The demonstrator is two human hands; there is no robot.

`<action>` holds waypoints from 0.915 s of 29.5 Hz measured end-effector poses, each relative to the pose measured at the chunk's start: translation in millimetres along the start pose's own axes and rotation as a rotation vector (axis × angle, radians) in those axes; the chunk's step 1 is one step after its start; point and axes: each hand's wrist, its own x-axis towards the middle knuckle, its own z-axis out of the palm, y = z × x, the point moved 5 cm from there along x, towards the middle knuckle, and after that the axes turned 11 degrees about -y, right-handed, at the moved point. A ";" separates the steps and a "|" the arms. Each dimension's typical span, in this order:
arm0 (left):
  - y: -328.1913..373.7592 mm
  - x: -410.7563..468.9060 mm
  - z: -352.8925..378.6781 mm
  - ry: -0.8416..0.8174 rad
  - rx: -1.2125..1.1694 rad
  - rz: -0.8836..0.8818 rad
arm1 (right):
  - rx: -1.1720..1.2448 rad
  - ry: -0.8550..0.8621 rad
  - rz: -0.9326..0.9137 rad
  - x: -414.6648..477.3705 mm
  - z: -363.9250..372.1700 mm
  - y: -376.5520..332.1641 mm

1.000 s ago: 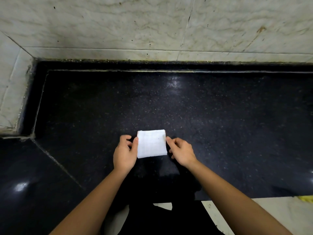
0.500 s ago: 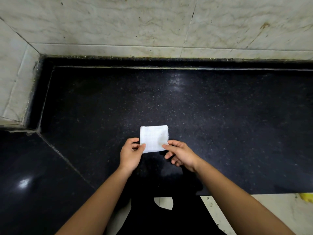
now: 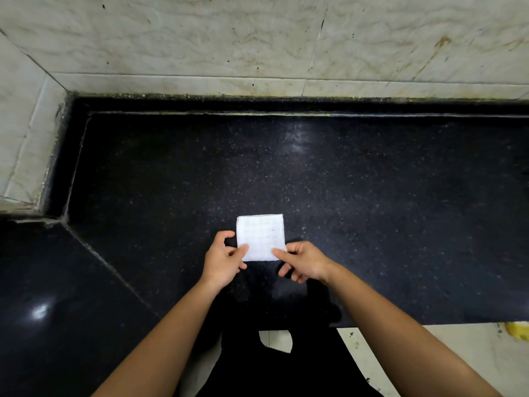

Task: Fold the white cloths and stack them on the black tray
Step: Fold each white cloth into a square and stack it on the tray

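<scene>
Near the middle of the counter's (image 3: 372, 210) front edge, a little way in from it, sits a folded white cloth (image 3: 260, 234). It is close to square, so no long axis stands out. Its far edge runs about parallel to the counter's back edge, and the whole piece is turned very slightly. A faint grid shows on its top face.

The left hand (image 3: 224, 260) pinches the cloth's near left corner, with the thumb on top and the forefinger curled at the left edge. The right hand (image 3: 306, 263) pinches the near right corner, with one fingertip on top and the other fingers curled below. Both near corners are covered by fingers. How many layers the fold has cannot be made out, nor whether the near edge is lifted off the counter or lies flat.

A pale tiled wall (image 3: 200, 44) rises behind the counter and at its left end. At the frame's right edge, below the counter's front, a yellow thing (image 3: 518, 331) is cut off and cannot be identified.
</scene>
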 end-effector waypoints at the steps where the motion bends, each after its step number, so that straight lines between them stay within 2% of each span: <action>1: 0.9 -0.1 -0.8 -0.001 0.020 0.010 | -0.034 0.015 -0.006 0.2 -0.3 0.5; 5: 0.8 -1.1 -0.9 -0.020 0.082 0.023 | -0.045 0.076 -0.014 -0.9 -1.4 2.1; 10: -8.7 -4.7 -12.9 0.133 0.143 0.029 | -0.049 0.175 -0.004 -1.7 -2.7 6.3; 21: -3.9 -15.0 -1.1 0.165 0.159 0.092 | -0.044 0.358 -0.044 -10.9 -4.6 6.4; 25: -4.0 -12.6 -2.0 0.191 0.230 0.077 | -0.266 0.446 -0.009 -15.7 -10.2 10.6; 27: -3.5 -16.4 -2.7 0.214 0.387 0.157 | -0.460 0.510 -0.014 -19.3 -11.2 7.2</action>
